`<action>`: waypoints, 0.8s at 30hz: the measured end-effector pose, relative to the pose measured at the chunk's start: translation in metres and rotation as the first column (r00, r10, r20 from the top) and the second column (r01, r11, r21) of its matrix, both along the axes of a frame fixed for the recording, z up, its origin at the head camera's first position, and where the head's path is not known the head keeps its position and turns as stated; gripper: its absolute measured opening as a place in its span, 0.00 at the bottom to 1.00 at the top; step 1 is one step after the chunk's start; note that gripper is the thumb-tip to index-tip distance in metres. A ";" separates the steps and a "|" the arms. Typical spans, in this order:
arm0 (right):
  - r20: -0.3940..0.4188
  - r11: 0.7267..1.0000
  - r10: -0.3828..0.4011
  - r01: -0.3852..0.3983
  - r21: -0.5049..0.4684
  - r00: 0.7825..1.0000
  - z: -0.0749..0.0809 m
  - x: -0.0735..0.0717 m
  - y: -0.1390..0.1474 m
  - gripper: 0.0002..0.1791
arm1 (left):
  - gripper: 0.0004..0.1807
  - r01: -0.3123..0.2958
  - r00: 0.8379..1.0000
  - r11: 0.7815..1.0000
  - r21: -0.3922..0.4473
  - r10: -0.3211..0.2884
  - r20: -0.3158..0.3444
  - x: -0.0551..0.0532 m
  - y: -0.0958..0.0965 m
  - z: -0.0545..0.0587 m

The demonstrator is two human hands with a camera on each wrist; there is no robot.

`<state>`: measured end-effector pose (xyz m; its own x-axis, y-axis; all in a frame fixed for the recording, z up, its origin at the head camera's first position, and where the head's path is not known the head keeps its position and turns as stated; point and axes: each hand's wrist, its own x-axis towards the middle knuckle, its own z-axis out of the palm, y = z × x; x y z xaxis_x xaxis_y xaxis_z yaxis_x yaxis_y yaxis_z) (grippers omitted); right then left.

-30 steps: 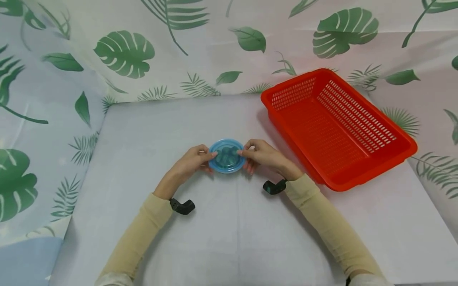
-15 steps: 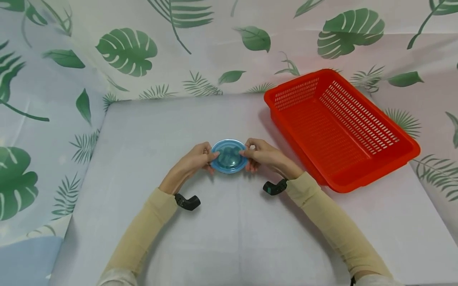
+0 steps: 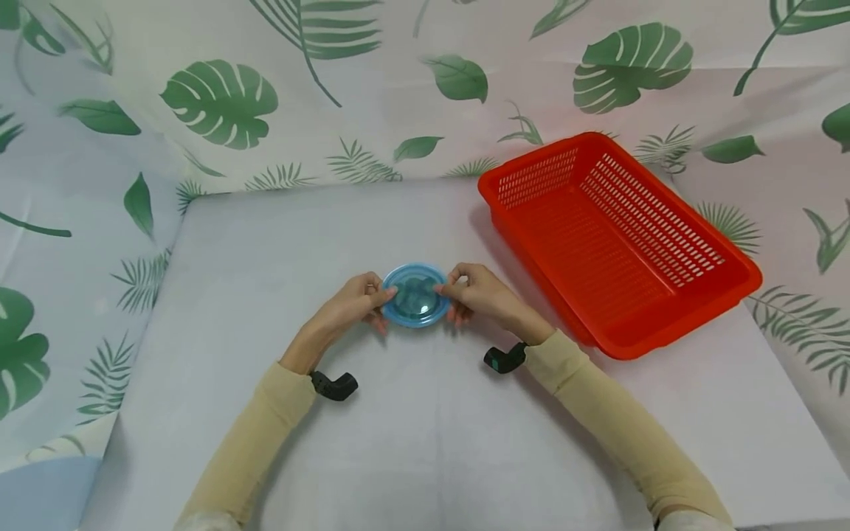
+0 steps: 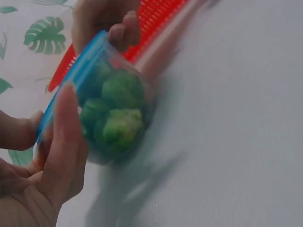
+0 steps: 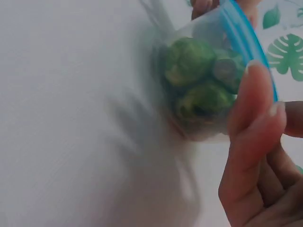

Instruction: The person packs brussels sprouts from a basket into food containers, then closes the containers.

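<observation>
A small clear plastic tub (image 4: 144, 94) with a blue lid (image 3: 416, 318) is near the middle of the table, between my two hands. Through its wall several green Brussels sprouts (image 4: 123, 90) show. On the lid's left edge my left hand (image 3: 348, 304) pinches the rim, thumb on top and fingers beneath. My right hand (image 3: 486, 296) pinches the opposite edge in the same way. Both wrist views show the tub tilted because of the camera angle. Whether its base touches the tabletop, I cannot tell.
A red plastic basket (image 3: 531, 254) with slotted walls stands at the back right, close beyond my right hand. White cloth (image 3: 425, 442) covers the table. Leaf-patterned fabric (image 3: 372, 96) hangs behind and at the sides.
The head view shifts slightly right, then back left. Both hands keep hold of the lid's rim throughout. The bright reflection on the lid has become stronger.
</observation>
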<state>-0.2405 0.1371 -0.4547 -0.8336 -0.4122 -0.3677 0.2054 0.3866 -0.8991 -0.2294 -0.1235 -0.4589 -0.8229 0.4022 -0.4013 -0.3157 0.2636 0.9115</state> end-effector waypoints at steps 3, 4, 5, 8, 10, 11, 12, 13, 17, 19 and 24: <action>0.032 1.000 0.013 -0.013 -0.016 0.999 0.000 0.001 0.001 0.13 | 0.11 -0.008 1.000 1.000 0.008 0.008 0.001 0.003 0.003 -0.002; 0.042 1.000 0.018 -0.017 -0.022 0.999 0.000 0.001 0.002 0.13 | 0.11 -0.016 1.000 1.000 0.010 0.016 0.002 0.004 0.004 -0.003; 0.054 0.999 0.021 -0.020 -0.029 0.998 0.000 0.001 0.002 0.12 | 0.12 -0.026 1.000 1.000 0.017 0.026 0.005 0.004 0.006 -0.003; 0.091 0.999 0.012 -0.008 -0.047 0.996 0.002 -0.001 0.004 0.12 | 0.14 -0.060 0.998 0.998 0.030 0.060 0.016 0.001 0.010 -0.004; 0.107 0.999 -0.001 0.006 -0.046 0.994 0.005 -0.002 0.004 0.12 | 0.14 -0.077 0.997 0.996 0.041 0.076 0.024 0.000 0.012 -0.004; 0.116 0.999 -0.010 0.015 -0.044 0.993 0.006 -0.002 0.004 0.12 | 0.14 -0.088 0.996 0.995 0.049 0.087 0.029 0.000 0.012 -0.004; 0.121 0.999 -0.018 0.023 -0.038 0.993 0.006 -0.002 0.004 0.12 | 0.14 -0.099 0.995 0.993 0.057 0.097 0.034 0.000 0.013 -0.004; 0.120 0.999 -0.024 0.028 -0.031 0.993 0.007 -0.002 0.004 0.12 | 0.14 -0.109 0.994 0.992 0.066 0.106 0.037 0.000 0.013 -0.004; 0.117 0.998 -0.045 0.048 -0.028 0.992 0.006 0.000 0.003 0.11 | 0.13 -0.093 0.995 0.993 0.071 0.091 0.033 0.000 0.010 -0.002; 0.110 0.999 -0.041 0.043 -0.021 0.993 0.005 0.001 0.003 0.12 | 0.13 -0.061 0.998 0.996 0.057 0.060 0.028 0.000 0.008 -0.002; 0.120 0.998 -0.046 0.050 -0.035 0.992 0.001 0.002 0.003 0.13 | 0.13 -0.031 0.999 0.998 0.048 0.029 0.034 -0.001 0.003 -0.003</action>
